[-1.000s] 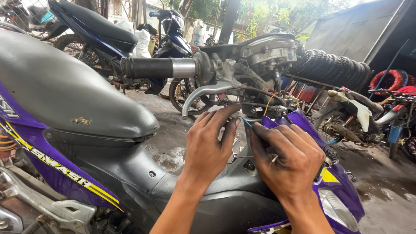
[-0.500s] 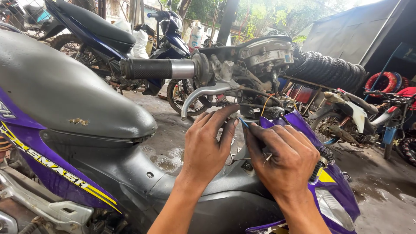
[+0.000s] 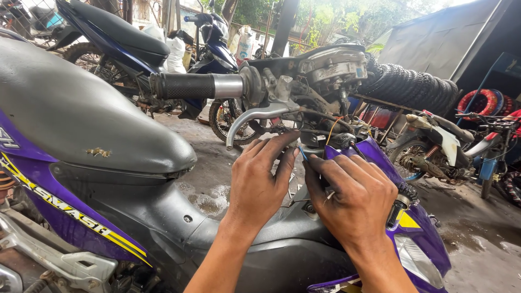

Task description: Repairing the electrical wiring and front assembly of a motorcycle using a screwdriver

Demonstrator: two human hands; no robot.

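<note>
**Both hands at the front wiring of a purple scooter**

While the camera looks down from the head, the purple scooter (image 3: pixel 163 239) fills the lower left and centre of the frame, its grey seat (image 3: pixel 76 114) at left. Its front covers are off: bare handlebar with black grip (image 3: pixel 182 86) and silver brake lever (image 3: pixel 255 116) sits at upper centre, with the exposed instrument housing (image 3: pixel 334 68) just right of it.

Left hand (image 3: pixel 260 184): centre of frame, fingers extended upward and forward, tips near the loose wires (image 3: pixel 331 127) below the handlebar. Fingers partly curled; cannot tell whether they grasp anything.

Right hand (image 3: pixel 355 201): just right of the left hand, nearly touching it, knuckles up, fingers bent and pinched on a thin blue wire (image 3: pixel 301 153) that shows between the two hands. Fingers dark with grease.

Both hands lie over the dark inner panel in front of the seat, against the purple front fairing (image 3: pixel 418 244) at lower right.

Surroundings: dark blue motorbike (image 3: pixel 119 38) at upper left; stack of tyres (image 3: pixel 412 87) at upper right; partly stripped white motorbike (image 3: pixel 439 141) at right; wet concrete floor (image 3: pixel 477 249).
</note>
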